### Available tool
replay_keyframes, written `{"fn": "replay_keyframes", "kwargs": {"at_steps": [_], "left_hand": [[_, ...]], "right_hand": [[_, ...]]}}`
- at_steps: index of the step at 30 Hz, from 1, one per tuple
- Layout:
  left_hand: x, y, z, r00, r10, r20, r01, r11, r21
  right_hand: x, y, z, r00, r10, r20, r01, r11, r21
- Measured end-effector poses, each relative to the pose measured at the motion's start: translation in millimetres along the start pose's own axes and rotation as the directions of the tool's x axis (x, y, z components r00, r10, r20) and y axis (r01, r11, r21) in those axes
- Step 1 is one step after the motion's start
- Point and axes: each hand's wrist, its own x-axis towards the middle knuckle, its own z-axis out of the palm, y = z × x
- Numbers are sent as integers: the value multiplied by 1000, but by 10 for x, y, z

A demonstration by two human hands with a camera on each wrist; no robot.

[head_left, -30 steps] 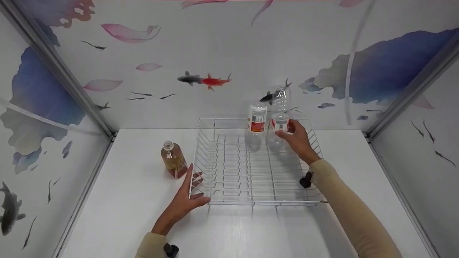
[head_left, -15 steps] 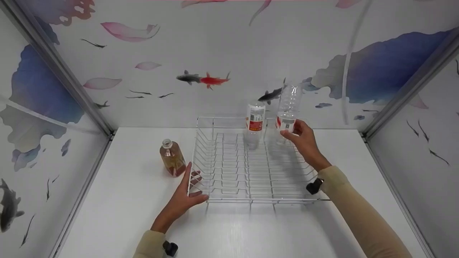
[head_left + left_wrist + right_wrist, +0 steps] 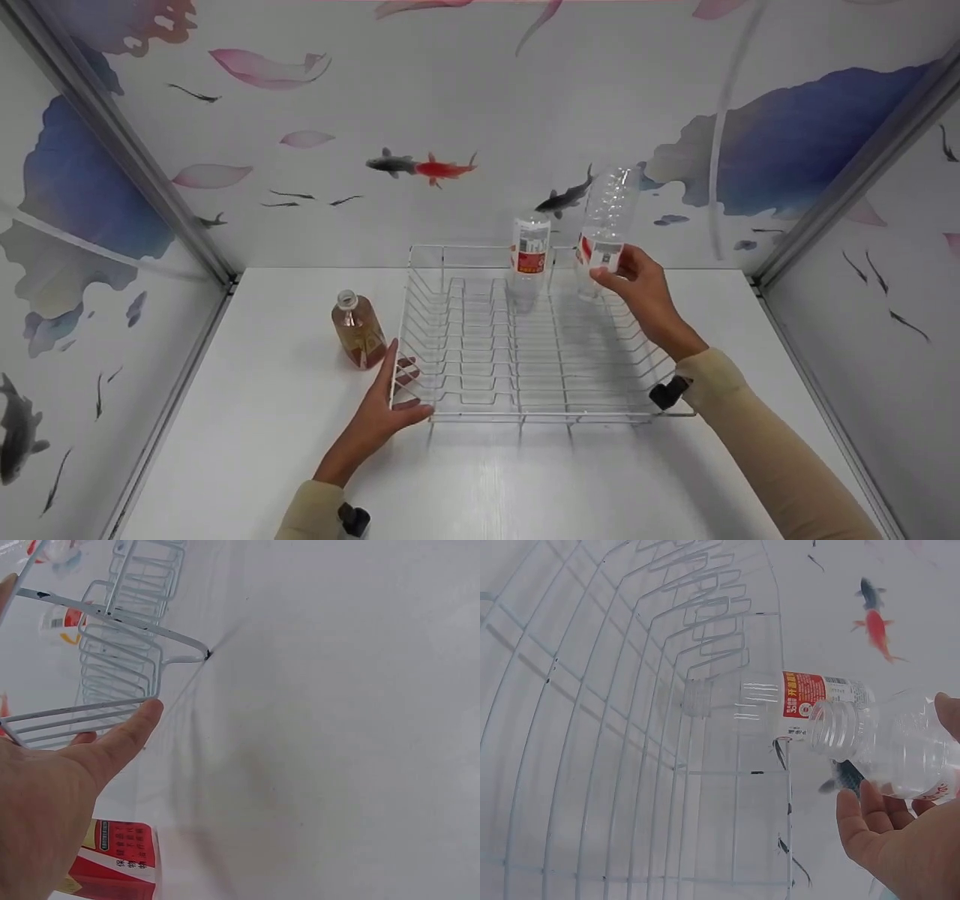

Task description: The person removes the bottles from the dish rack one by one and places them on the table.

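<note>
A white wire dish rack (image 3: 540,417) stands on the white table. My right hand (image 3: 643,289) holds a clear plastic bottle (image 3: 609,210) by its lower label area, over the back right of the rack. This bottle is tilted, base up and open neck down. Beside it, another clear bottle (image 3: 531,255) with a red and white label stands neck down in the rack's back middle. My left hand (image 3: 382,405) grips the rack's front left corner, its thumb along the front and fingers at the side wires. In the left wrist view, the left hand (image 3: 67,787) partly hides the rack (image 3: 124,652).
An uncapped amber bottle (image 3: 358,330) stands upright on the table, just left of the rack and close to my left fingers. Printed walls with fish and petals enclose the table at the back and both sides.
My right hand has moved the bottle slightly right and away from the standing one, and it now tilts more. The left hand stays on the rack.
</note>
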Motion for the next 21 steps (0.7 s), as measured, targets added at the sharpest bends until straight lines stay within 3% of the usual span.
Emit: {"fn": "replay_keyframes", "kwargs": {"at_steps": [11, 21], "left_hand": [[16, -17, -6, 1000, -3, -10, 3, 1000, 15], [-2, -21, 10, 1000, -2, -10, 2, 1000, -14]], "right_hand": [[-86, -119, -5, 999, -13, 30, 12, 999, 50], [-228, -198, -39, 998, -33, 62, 35, 999, -32]]}}
